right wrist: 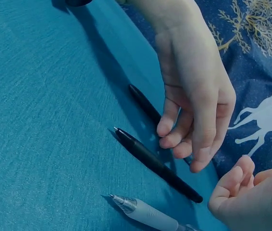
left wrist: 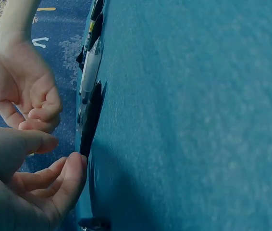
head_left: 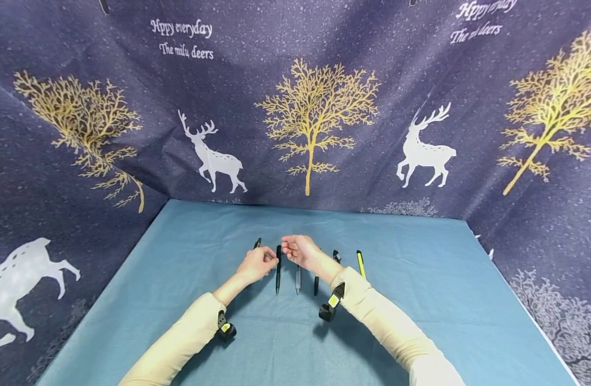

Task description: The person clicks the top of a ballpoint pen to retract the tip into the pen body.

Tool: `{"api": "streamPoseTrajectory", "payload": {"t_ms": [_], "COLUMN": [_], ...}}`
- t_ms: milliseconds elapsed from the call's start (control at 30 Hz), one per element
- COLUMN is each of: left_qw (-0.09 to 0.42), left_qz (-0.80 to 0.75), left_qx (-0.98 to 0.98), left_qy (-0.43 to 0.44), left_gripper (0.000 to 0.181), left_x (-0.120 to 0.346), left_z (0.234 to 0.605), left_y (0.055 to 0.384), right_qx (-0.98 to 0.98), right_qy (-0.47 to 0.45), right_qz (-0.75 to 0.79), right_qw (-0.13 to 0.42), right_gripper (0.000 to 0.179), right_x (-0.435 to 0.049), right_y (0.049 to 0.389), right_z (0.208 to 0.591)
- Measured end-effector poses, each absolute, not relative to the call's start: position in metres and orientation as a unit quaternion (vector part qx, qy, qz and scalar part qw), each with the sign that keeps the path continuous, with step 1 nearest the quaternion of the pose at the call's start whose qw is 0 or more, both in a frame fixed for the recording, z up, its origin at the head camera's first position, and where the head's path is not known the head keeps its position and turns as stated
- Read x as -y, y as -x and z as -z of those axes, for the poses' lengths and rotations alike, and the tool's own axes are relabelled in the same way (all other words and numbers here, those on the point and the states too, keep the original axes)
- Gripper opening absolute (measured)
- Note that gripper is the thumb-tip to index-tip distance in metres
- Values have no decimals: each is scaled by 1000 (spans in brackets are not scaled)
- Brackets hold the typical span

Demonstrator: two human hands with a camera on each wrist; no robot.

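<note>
Lying on blue cloth (head_left: 276, 348), a slim, silver-tipped black pen (head_left: 278, 279), left hand (head_left: 257, 263) just left of it, thumb and fingertips apart, right hand (head_left: 302, 251) right of it, fingers loosely bent

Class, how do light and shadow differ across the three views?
Head: brightest, shadows beneath both arms on the cloth; left wrist: dim, bluish, with a broad shadow beside the left hand; right wrist: also dim, a long shadow reaching the upper black pen.

Black pen (right wrist: 157, 164) (tip (right wrist: 116, 129) showing) beside grey pen (right wrist: 153, 215).
</note>
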State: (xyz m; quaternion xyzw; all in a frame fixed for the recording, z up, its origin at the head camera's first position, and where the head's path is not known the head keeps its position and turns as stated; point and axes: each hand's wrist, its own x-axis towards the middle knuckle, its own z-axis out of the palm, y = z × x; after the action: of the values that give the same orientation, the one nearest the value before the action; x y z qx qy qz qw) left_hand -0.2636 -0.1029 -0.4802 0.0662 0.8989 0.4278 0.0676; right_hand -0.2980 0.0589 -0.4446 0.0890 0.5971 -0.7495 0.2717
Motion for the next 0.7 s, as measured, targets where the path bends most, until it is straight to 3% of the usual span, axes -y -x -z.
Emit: {"api": "streamPoseTrajectory", "payload": {"t_ms": [333,500,700], "left_qw": [80,86,53], "left_qz": [-416,-407,-361], "left_qx": [-901,-905,-926], "left_qy": [-96,-92,-94], "left_gripper": [23,24,20], "left_x": [92,87,81], "left_z": [480,480,481], "left_y": [260,260,262], "right_qx": [-592,-593,-605], "right_qy": [-90,-91,-89], "right_qz": [753,753,744], "right_qw": [274,272,269], "right_gripper": [40,29,34], "right_x": [-59,-59,-59], "right_y": [298,296,296], "right_z": [443,443,442]}}
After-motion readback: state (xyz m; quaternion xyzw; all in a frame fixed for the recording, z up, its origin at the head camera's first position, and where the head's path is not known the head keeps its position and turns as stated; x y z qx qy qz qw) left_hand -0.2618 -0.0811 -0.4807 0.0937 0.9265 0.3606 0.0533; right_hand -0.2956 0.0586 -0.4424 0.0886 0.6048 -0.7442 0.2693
